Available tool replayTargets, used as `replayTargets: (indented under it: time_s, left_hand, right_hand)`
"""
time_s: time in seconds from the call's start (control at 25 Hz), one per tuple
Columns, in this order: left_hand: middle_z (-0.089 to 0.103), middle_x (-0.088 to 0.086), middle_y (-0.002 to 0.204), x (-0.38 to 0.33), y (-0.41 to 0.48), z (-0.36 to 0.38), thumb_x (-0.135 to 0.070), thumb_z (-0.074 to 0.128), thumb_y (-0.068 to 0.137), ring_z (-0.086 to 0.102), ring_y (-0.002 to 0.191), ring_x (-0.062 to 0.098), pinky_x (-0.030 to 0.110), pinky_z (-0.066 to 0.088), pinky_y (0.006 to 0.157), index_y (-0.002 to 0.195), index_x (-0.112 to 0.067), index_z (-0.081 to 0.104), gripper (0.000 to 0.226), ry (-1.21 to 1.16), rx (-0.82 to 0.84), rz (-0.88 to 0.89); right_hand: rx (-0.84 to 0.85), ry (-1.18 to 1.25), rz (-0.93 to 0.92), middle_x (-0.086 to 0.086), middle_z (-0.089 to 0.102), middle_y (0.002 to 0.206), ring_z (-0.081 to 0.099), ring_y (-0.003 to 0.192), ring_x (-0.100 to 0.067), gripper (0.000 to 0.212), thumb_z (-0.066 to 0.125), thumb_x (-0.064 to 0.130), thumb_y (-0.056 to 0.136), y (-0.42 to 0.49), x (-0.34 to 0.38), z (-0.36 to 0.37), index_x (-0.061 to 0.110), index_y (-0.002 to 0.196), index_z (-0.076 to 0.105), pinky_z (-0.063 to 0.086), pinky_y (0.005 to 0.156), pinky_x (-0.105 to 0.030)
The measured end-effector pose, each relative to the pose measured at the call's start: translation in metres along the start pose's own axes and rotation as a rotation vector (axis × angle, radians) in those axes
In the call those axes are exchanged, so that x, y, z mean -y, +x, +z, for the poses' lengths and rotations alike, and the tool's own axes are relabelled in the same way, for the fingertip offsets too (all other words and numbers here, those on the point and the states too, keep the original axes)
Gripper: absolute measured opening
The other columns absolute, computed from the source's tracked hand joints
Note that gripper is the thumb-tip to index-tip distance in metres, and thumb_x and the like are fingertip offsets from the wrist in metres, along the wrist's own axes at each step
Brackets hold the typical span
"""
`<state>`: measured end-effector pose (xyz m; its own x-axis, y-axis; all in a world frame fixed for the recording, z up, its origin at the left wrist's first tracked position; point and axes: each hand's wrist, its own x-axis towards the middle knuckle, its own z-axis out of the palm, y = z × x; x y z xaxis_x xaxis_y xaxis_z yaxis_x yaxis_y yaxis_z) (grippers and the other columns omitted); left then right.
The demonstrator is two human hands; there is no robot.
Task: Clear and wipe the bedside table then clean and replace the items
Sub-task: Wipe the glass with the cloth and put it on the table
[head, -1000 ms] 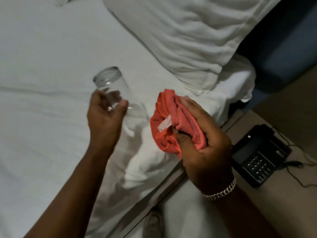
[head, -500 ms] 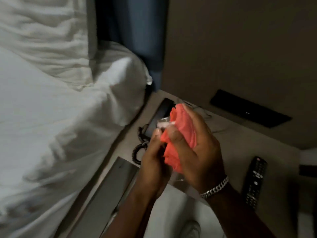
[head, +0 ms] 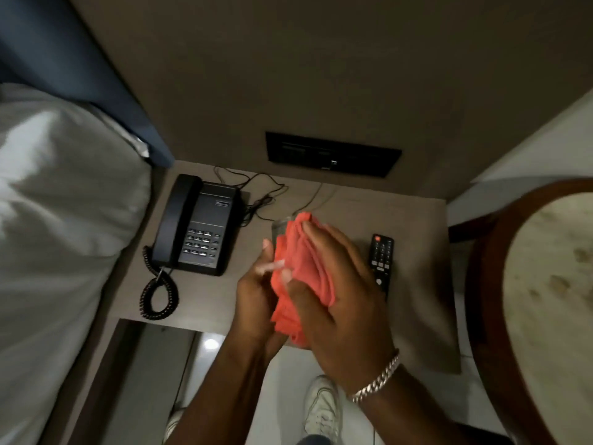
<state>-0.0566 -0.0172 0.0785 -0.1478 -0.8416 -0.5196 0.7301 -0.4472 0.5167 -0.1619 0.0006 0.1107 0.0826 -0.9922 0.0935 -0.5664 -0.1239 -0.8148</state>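
Glass [head: 279, 229] cloth-wrapped between both hands

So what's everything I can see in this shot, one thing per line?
telephone: one, black, left part of the bedside table, coiled cord hanging off its front
remote control: one, black, right part of the table, partly behind the hand
bedside table: one, beige
wall panel: one, black, on the wall above the table
bed linen: white, far left
round table: one, pale top with brown rim, far right
cloth: one, orange-red, between both hands
glass: one, clear, mostly wrapped in the cloth
shoe: one clearly seen, white, on the floor
bracelet: one, silver, right wrist
left hand: holding the glass
right hand: pressing the cloth on it
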Motion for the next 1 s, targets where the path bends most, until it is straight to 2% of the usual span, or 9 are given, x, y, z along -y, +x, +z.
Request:
replayTargets:
  time_s: [0.12,0.2,0.36,0.48,0.56,0.6,0.72,0.8,1.0]
  left_hand:
    - [0.071,0.020,0.111,0.016,0.007,-0.003,-0.034,0.027,0.105,0.070,0.100,0.030,0.037,0.060,0.080,0.114,-0.007,0.070,0.052,0.069,0.045,-0.087]
    - [0.068,0.018,0.121,0.022,0.014,-0.006,-0.041,0.030,0.103,0.065,0.112,0.029,0.037,0.057,0.089,0.122,-0.010,0.066,0.051,0.119,0.121,-0.057]
    - [0.071,0.011,0.092,0.023,0.042,-0.014,-0.029,0.039,0.098,0.065,0.090,0.025,0.030,0.057,0.078,0.099,-0.011,0.071,0.037,0.260,0.123,0.073]
    - [0.065,0.016,0.087,0.019,0.074,-0.035,-0.042,0.043,0.099,0.064,0.080,0.026,0.035,0.052,0.074,0.099,-0.001,0.064,0.047,0.377,0.003,0.175]
    - [0.063,0.018,0.090,0.022,0.095,-0.051,-0.043,0.060,0.087,0.062,0.081,0.028,0.040,0.053,0.074,0.101,0.004,0.059,0.049,0.602,-0.104,0.317]
    - [0.064,0.016,0.096,0.023,0.103,-0.058,-0.039,0.066,0.081,0.063,0.087,0.027,0.039,0.054,0.078,0.106,0.004,0.058,0.050,0.712,-0.134,0.375]
    - [0.062,0.008,0.115,0.027,0.119,-0.069,-0.025,0.071,0.077,0.062,0.101,0.019,0.026,0.051,0.084,0.123,0.001,0.051,0.056,0.911,-0.091,0.497]
    - [0.058,0.011,0.122,0.032,0.128,-0.075,-0.027,0.071,0.076,0.059,0.108,0.018,0.026,0.050,0.089,0.125,-0.002,0.047,0.060,0.967,-0.053,0.520]
    - [0.052,0.014,0.126,0.033,0.139,-0.081,-0.013,0.072,0.076,0.055,0.117,0.022,0.042,0.051,0.099,0.126,-0.003,0.041,0.060,1.076,-0.036,0.586]
  right_hand:
    - [-0.050,0.088,0.046,0.010,0.045,0.145,0.042,0.133,-0.001,0.056,0.057,0.037,0.089,0.021,-0.022,-0.009,0.032,0.142,0.040,0.042,0.107,-0.024]
    - [-0.072,0.136,0.087,0.010,0.049,0.142,0.045,0.129,0.001,0.054,0.057,0.039,0.090,0.029,-0.031,-0.007,0.030,0.142,0.042,0.042,0.104,-0.019]
    - [-0.056,0.180,0.164,0.013,0.053,0.138,0.050,0.125,0.002,0.052,0.057,0.037,0.090,0.015,-0.051,0.007,0.030,0.140,0.044,0.043,0.101,-0.013]
    - [0.039,0.167,0.165,0.019,0.051,0.129,0.051,0.119,0.005,0.051,0.058,0.024,0.087,0.006,-0.070,0.018,0.030,0.136,0.048,0.036,0.098,-0.002]
    - [0.080,0.148,0.203,0.016,0.052,0.131,0.052,0.117,0.001,0.051,0.058,0.022,0.084,0.008,-0.093,0.023,0.031,0.134,0.050,0.040,0.099,-0.007]
    - [0.080,0.141,0.226,0.012,0.055,0.132,0.053,0.117,-0.003,0.051,0.058,0.022,0.084,0.010,-0.105,0.025,0.032,0.133,0.051,0.044,0.100,-0.015]
    - [0.027,0.126,0.261,0.005,0.058,0.130,0.057,0.117,-0.010,0.051,0.058,0.020,0.084,0.011,-0.132,0.029,0.033,0.132,0.051,0.051,0.099,-0.038]
    - [-0.012,0.097,0.244,0.005,0.057,0.133,0.055,0.122,-0.009,0.052,0.060,0.017,0.084,0.010,-0.138,0.034,0.029,0.134,0.051,0.047,0.104,-0.035]
    - [-0.052,0.053,0.167,0.001,0.052,0.141,0.048,0.131,-0.009,0.056,0.061,0.012,0.084,0.009,-0.143,0.043,0.019,0.138,0.049,0.039,0.111,-0.031]
